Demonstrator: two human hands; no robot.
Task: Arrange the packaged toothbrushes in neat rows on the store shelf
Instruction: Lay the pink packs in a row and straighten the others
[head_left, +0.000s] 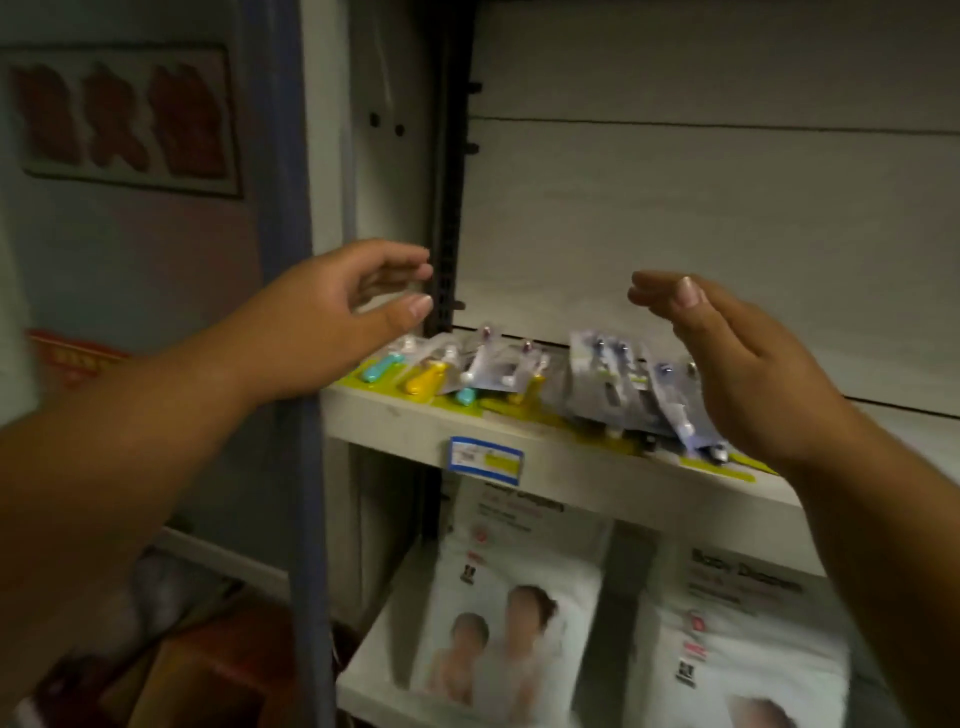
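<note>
1. the white shelf runs across the view from 9 o'clock down toward 4 o'clock, with a pale back panel above it at 12.
2. two white diaper packs lie on the lower board at 6 and 5 o'clock; their print is blurred.
3. the left hand hovers at 9 o'clock of the toothbrushes, fingers loosely curved, thumb apart, grasping nothing.
4. the right hand hovers at 3 o'clock of them, fingers straight and together, released; i cannot tell whether it touches the nearest pack.
5. the packaged toothbrushes lie flat on the shelf between the hands, overlapping and crooked: blue and yellow handles toward 9, grey packs toward 3.
6. a blue-and-yellow price tag sits on the shelf's front edge, at 6 o'clock of the packs.
</note>
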